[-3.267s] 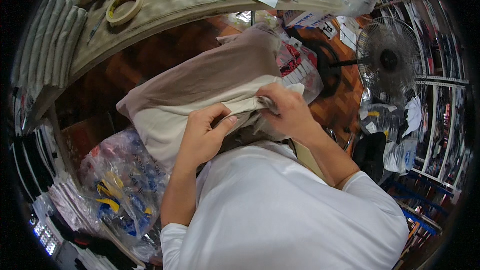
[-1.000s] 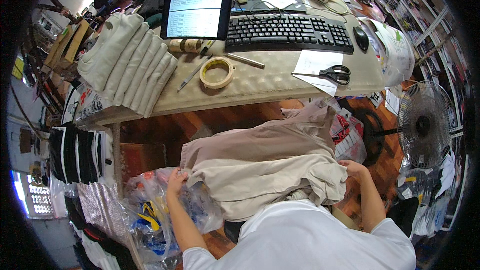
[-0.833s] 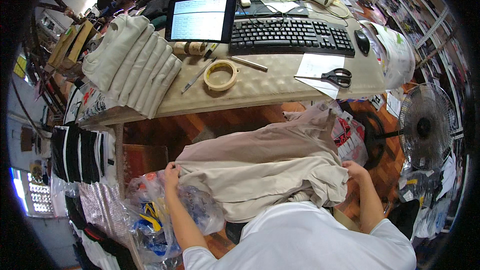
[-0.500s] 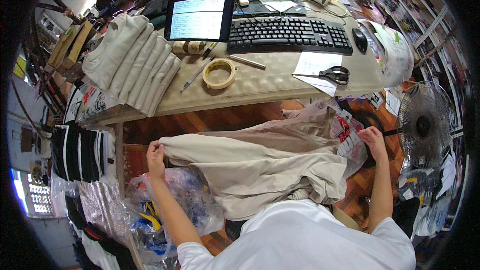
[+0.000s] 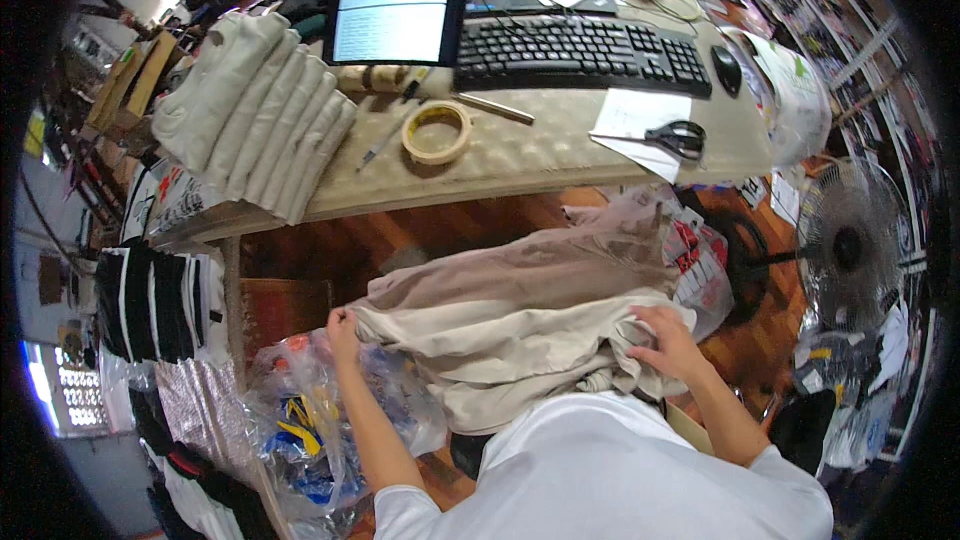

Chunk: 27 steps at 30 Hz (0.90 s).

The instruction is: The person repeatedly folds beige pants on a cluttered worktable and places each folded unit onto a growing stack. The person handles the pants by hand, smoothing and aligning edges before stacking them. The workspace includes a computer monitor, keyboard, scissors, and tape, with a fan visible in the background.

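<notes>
Beige cloth (image 5: 480,340) lies bunched and creased against the wearer's white shirt (image 5: 600,470), below the front edge of the worktop (image 5: 540,150); what bears it from underneath is hidden. The left hand (image 5: 343,332) has its grip pinched on the cloth's left end. The right hand (image 5: 668,342) rests on the crumpled right end with fingers apart, its grip apparently loose rather than clenched.

That uneven hold looks like the main risk: a pull from the left could drag the whole piece sideways, since little seems to anchor the right. The folds gathered under the right hand could also set into creases if pressed. A darker, brownish cloth (image 5: 520,258) lies against the far side, so lifting one might tug the other along. The clear plastic bag (image 5: 395,390) near the left hand could snag a dropped end.

On the worktop, the folded stack (image 5: 255,125) leans by the front-left corner, where a knock might tip it, and the scissors (image 5: 682,138) lie near the front edge towards the right, where sweeping fabric could catch them.
</notes>
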Motion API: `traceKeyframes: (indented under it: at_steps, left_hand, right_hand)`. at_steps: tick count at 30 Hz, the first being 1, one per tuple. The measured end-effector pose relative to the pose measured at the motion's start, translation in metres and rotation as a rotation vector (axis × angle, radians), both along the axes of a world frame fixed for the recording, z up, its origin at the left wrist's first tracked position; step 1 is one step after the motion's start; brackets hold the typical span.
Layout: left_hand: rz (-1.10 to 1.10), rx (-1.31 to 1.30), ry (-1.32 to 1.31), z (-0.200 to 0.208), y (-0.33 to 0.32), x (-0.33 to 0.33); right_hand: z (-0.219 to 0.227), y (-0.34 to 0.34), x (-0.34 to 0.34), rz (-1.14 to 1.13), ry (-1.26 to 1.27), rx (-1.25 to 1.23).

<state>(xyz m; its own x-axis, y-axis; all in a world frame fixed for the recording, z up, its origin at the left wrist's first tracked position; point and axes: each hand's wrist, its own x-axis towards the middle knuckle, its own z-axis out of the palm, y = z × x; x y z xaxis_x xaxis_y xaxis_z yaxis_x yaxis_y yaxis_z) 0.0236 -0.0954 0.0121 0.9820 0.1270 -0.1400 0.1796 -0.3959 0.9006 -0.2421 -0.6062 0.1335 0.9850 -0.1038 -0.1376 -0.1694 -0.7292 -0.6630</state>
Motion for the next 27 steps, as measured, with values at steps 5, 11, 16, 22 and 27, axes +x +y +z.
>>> traceKeyframes:
  at_steps: [5, 11, 16, 22, 27]
  left_hand:
    - [-0.056, -0.011, -0.114, -0.011, 0.047, 0.034]
    - [0.128, -0.164, 0.066, 0.016, 0.045, -0.013]
    - [0.14, -0.261, 0.069, 0.005, 0.026, -0.009]
    - [0.059, -0.224, -0.006, 0.012, 0.024, -0.021]
    - [0.058, -0.128, -0.037, -0.013, 0.059, -0.021]
  right_hand:
    - [-0.006, -0.008, -0.008, 0.131, 0.162, 0.225]
    - [0.026, -0.016, -0.081, 0.095, 0.779, 0.739]
    - [0.022, -0.076, -0.069, -0.439, 0.46, 1.059]
    - [-0.1, -0.097, -0.057, -0.564, 0.683, 0.385]
    - [-0.154, -0.142, -0.1, -0.486, 0.432, 0.441]
